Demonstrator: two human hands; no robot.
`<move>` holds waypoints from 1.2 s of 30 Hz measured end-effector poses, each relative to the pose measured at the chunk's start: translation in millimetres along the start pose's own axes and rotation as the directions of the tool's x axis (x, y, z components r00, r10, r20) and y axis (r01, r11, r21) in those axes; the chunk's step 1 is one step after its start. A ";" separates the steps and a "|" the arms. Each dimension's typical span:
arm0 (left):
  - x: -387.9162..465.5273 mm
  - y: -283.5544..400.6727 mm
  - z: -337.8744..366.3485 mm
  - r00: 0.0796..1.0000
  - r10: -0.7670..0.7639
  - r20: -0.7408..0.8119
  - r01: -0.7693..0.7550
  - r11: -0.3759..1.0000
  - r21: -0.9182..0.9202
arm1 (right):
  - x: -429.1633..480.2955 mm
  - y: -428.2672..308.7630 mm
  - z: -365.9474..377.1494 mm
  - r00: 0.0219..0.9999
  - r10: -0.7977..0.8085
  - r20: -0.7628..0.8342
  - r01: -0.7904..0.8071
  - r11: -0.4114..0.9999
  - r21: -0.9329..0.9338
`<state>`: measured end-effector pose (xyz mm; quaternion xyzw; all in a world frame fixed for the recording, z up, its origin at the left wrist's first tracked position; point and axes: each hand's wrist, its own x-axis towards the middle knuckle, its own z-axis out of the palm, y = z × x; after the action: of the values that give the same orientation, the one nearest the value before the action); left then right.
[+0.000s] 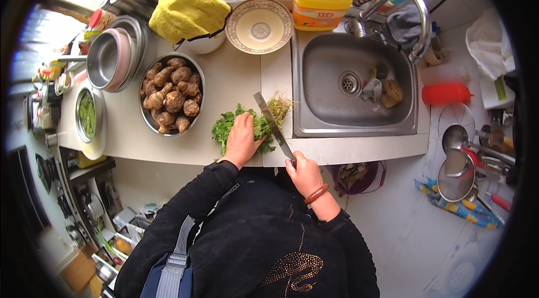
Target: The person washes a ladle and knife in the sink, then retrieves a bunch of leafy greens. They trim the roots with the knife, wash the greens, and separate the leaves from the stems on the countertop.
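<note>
A bunch of leafy green herbs (225,126) lies on the pale counter near its front edge. My left hand (243,138) presses down over the leaves and holds the bunch. In my right hand (306,175) is the handle of a kitchen knife (271,123). Its long blade crosses the bunch between the green leaves and the pale, stringy roots (281,106), which lie on the sink side. Whether the edge has cut into the stems cannot be made out.
Left of the herbs stands a steel bowl of taro corms (173,102). A patterned plate (260,25), a yellow cloth (187,14) and a yellow detergent jug (322,3) sit behind. The steel sink (328,106) with its faucet (421,7) is at right; a purple bucket (370,178) stands below.
</note>
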<state>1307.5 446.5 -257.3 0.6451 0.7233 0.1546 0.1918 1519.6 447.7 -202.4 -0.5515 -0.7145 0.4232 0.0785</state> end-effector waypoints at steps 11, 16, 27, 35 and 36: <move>0.3 8.4 10.9 0.999 0.012 -0.035 -0.006 0.985 0.170 | 15.6 -6.6 -10.3 0.989 0.039 0.144 -0.011 0.981 -0.192; 2.4 1.4 25.2 0.997 0.055 -0.047 -0.040 0.959 0.281 | 23.9 -19.2 -13.3 0.974 0.121 0.192 -0.055 0.946 -0.319; 2.3 -2.7 34.3 0.996 0.055 -0.066 -0.032 0.950 0.309 | 40.4 -20.0 4.9 0.979 0.116 0.170 -0.045 0.927 -0.372; 2.6 -5.2 32.1 0.992 0.079 -0.101 -0.046 0.955 0.294 | 46.5 -0.1 33.3 0.995 0.046 0.090 -0.012 0.940 -0.340; 3.8 -5.5 30.5 0.990 0.088 -0.111 -0.055 0.961 0.271 | 46.7 0.3 35.2 0.995 0.047 0.083 -0.015 0.938 -0.348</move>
<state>1316.8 448.9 -287.0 0.6801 0.7241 0.1017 0.0527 1481.8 469.4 -241.3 -0.5483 -0.7719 0.3163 -0.0587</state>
